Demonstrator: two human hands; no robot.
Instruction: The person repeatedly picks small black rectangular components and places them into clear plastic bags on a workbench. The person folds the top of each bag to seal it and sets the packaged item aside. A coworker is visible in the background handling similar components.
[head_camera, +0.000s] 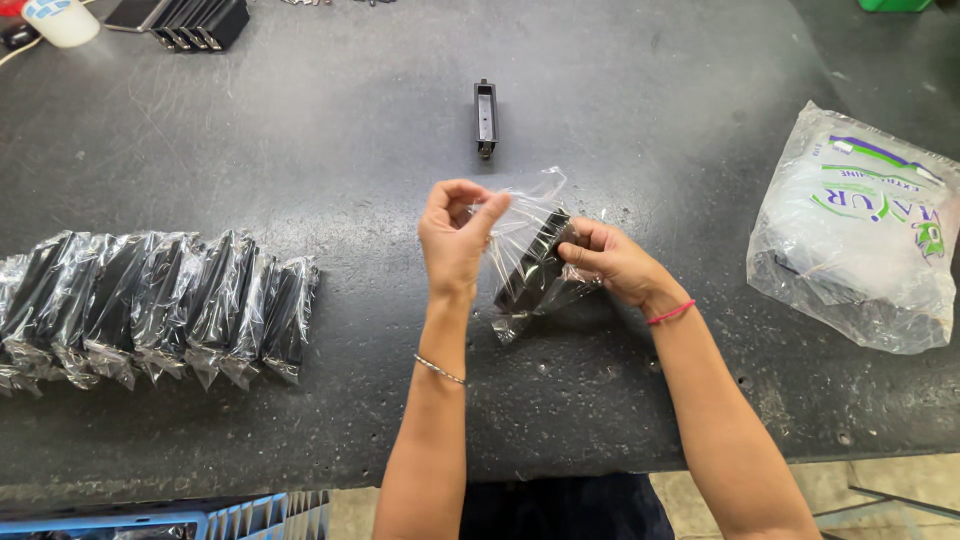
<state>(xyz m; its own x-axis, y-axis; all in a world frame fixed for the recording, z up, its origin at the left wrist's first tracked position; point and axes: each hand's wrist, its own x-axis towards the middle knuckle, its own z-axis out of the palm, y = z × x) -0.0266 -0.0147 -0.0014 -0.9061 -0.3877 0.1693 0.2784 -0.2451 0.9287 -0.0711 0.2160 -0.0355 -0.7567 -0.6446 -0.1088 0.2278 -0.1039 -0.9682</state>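
head view | clear plastic sleeve pinched at its open top by left hand | black part inside sleeve gripped by right hand, held just above dark table | bagged parts row at left | loose black part beyond | printed bag at right
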